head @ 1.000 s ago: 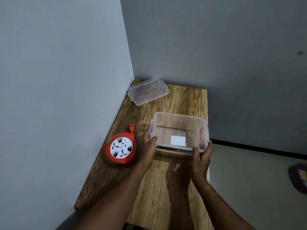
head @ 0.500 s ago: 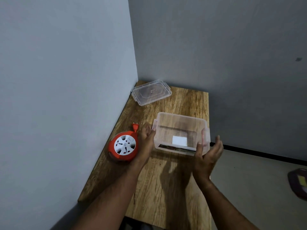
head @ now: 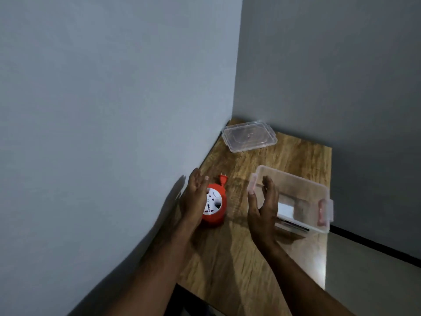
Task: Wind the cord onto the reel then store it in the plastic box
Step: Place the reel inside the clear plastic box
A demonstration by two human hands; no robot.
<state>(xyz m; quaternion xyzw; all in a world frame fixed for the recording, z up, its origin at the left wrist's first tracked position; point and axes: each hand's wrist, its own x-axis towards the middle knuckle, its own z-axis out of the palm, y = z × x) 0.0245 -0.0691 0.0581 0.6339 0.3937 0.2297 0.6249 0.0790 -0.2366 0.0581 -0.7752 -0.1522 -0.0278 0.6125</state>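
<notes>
A red cord reel (head: 216,205) with a white socket face lies on the wooden table (head: 232,252) by the left wall, its red plug (head: 222,179) sticking out at the far side. My left hand (head: 195,197) hovers open, palm inward, over the reel's left side and hides part of it. My right hand (head: 264,206) is open, fingers straight, between the reel and the clear plastic box (head: 305,185), which stands lidless on the table's right side with a white label showing through its bottom.
The box's clear lid (head: 249,138) lies in the far corner of the table against the walls. The wall runs along the table's left edge; the table's right edge drops to the floor (head: 369,270).
Both hands let go of the plastic box and moved left. The left hand now hovers over the reel and the right hand is in front of the box's left end. The camera has turned.
</notes>
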